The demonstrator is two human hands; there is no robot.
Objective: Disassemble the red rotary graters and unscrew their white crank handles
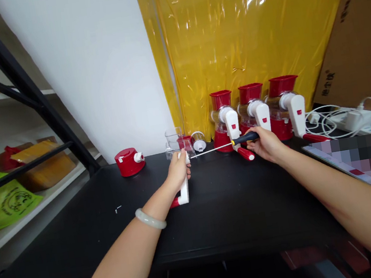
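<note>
My left hand (177, 171) is closed round a white crank handle (184, 191) with a red tip, held against a clear plastic housing (176, 141) on the black table (142, 221). My right hand (266, 144) grips the black handle of a screwdriver (243, 138). Its thin metal shaft points left, and the tip reaches the crank beside my left fingers. A pale bangle sits on my left wrist.
Three assembled red-and-white grinders (255, 111) stand in a row against a yellow plastic curtain (242, 31). A red base part (129, 161) and a small metal drum (199, 141) lie at the table's back. White cables and a power strip (348, 120) lie right; a shelf rack (18, 175) stands left.
</note>
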